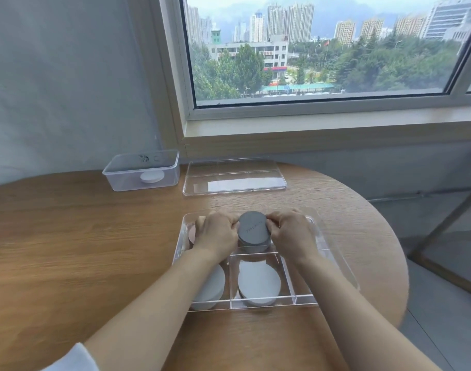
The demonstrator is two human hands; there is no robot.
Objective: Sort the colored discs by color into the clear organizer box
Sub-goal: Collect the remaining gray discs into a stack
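On the desk [68, 250], the clear box [336, 266] holds white discs [258, 283] along its 6 o'clock side. In its 12 o'clock middle slot, the grey disc [254, 228] is held between the left grip [215, 231] at 9 o'clock and the right grip [290, 231] at 3 o'clock, fingers curled on its rim. Beyond lie a lid [234, 178] at 12 o'clock and a tub [142, 172] at 10 o'clock.

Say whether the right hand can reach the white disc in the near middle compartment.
Probably yes: the white disc lies uncovered, close by, but the right hand grips the grey disc.
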